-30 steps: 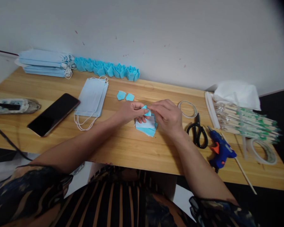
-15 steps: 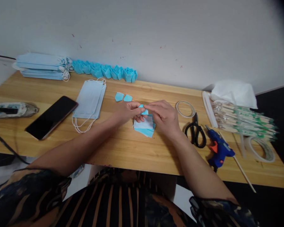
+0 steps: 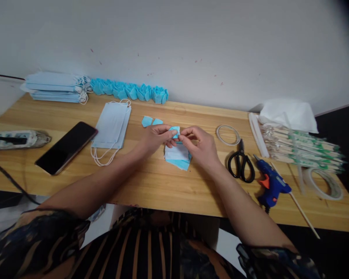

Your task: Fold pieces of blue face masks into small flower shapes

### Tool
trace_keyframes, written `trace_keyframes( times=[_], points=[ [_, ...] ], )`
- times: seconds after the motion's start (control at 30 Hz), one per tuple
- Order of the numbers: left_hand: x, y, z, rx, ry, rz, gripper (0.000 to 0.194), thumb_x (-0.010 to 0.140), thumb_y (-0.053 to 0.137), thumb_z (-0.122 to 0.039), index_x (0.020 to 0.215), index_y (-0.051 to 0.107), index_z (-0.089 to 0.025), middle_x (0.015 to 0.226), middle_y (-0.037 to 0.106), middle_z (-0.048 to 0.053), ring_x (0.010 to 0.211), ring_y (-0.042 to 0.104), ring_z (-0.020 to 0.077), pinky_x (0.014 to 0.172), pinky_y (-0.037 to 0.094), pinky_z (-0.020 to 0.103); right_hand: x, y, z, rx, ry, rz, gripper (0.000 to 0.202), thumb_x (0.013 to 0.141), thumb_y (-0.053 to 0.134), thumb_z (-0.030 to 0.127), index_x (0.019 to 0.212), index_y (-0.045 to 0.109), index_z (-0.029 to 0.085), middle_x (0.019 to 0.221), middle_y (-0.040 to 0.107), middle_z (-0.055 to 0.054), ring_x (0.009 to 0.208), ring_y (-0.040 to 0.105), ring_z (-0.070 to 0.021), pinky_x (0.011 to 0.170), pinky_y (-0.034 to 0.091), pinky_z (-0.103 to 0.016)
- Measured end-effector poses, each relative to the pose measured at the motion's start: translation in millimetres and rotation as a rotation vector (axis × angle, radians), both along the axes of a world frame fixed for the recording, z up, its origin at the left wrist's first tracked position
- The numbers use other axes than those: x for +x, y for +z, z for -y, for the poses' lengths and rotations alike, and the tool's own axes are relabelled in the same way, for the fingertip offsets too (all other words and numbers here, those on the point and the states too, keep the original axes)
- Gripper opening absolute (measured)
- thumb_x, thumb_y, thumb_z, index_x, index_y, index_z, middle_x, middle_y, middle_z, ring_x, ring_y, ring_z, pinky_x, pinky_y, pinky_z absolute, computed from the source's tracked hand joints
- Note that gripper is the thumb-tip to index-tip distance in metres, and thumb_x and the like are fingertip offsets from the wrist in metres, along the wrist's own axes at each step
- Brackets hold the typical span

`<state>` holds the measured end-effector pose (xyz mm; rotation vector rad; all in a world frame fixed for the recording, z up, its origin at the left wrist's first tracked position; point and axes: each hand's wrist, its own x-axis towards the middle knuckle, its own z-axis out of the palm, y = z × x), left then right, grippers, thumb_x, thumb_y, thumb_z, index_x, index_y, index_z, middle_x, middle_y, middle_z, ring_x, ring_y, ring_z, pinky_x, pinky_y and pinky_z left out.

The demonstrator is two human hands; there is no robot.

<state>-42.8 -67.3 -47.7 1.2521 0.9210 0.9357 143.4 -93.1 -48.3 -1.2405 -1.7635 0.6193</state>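
My left hand [image 3: 155, 137] and my right hand [image 3: 199, 145] meet over the middle of the wooden table [image 3: 163, 182]. Both pinch a small blue folded piece [image 3: 175, 131] between their fingertips. Right under the hands lies a small stack of cut blue and white mask squares [image 3: 177, 157]. Two small blue folded pieces [image 3: 151, 121] lie just beyond my left hand. A row of folded blue pieces [image 3: 130, 91] stands against the wall.
Flat face masks [image 3: 112, 126] and a black phone [image 3: 66, 147] lie to the left, a mask stack [image 3: 56, 87] at the back left. To the right: a tape ring [image 3: 227, 134], black scissors [image 3: 241, 164], a blue glue gun [image 3: 270, 184], packed wooden sticks [image 3: 299, 149], another tape roll [image 3: 322, 184].
My fingers have shifted on the small blue piece, with the right hand's fingers now curled closer in. The view has tilted slightly. Nothing on the table has moved.
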Motion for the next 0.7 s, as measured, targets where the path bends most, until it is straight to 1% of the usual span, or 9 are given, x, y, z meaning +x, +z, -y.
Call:
trace_keyframes(
  times=[0.1, 0.3, 0.5, 0.7],
  points=[
    [-0.1, -0.3, 0.0, 0.019, -0.006, -0.007, 0.038, 0.074, 0.083, -0.051, 0.075, 0.071, -0.015, 0.067, 0.073, 0.003, 0.06, 0.067, 0.012, 0.061, 0.057, 0.024, -1.5, 0.3, 0.7, -0.01, -0.009, 0.005, 0.009, 0.089, 0.066, 0.029, 0.081, 0.066, 0.024, 0.083, 0.074, -0.001, 0.078, 0.068, -0.018, 0.076, 0.056, -0.035],
    [-0.5, -0.7, 0.6, 0.071, 0.016, -0.038, 0.038, 0.076, 0.082, -0.052, 0.077, 0.072, -0.015, 0.067, 0.073, 0.003, 0.061, 0.067, 0.0122, 0.06, 0.057, 0.023, -3.6, 0.4, 1.6, -0.015, -0.047, -0.027, 0.003, 0.086, 0.068, 0.027, 0.085, 0.066, 0.025, 0.086, 0.075, 0.0, 0.079, 0.069, -0.0176, 0.076, 0.056, -0.034],
    [0.2, -1.5, 2.5, 0.109, 0.039, -0.048, 0.035, 0.08, 0.079, -0.05, 0.076, 0.072, -0.016, 0.067, 0.073, 0.002, 0.061, 0.066, 0.0113, 0.062, 0.058, 0.023, -3.8, -1.2, 1.3, -0.024, -0.029, -0.044, 0.006, 0.088, 0.067, 0.029, 0.084, 0.067, 0.024, 0.085, 0.075, -0.001, 0.077, 0.069, -0.0166, 0.075, 0.056, -0.033],
    [1.7, -1.7, 4.1, 0.116, 0.053, -0.064, 0.035, 0.08, 0.078, -0.05, 0.076, 0.073, -0.016, 0.067, 0.073, 0.002, 0.06, 0.065, 0.011, 0.061, 0.057, 0.023, -4.3, -0.7, 1.1, -0.019, -0.018, -0.026, 0.01, 0.088, 0.064, 0.028, 0.079, 0.064, 0.023, 0.081, 0.073, -0.001, 0.079, 0.068, -0.0176, 0.074, 0.055, -0.034]
  ],
)
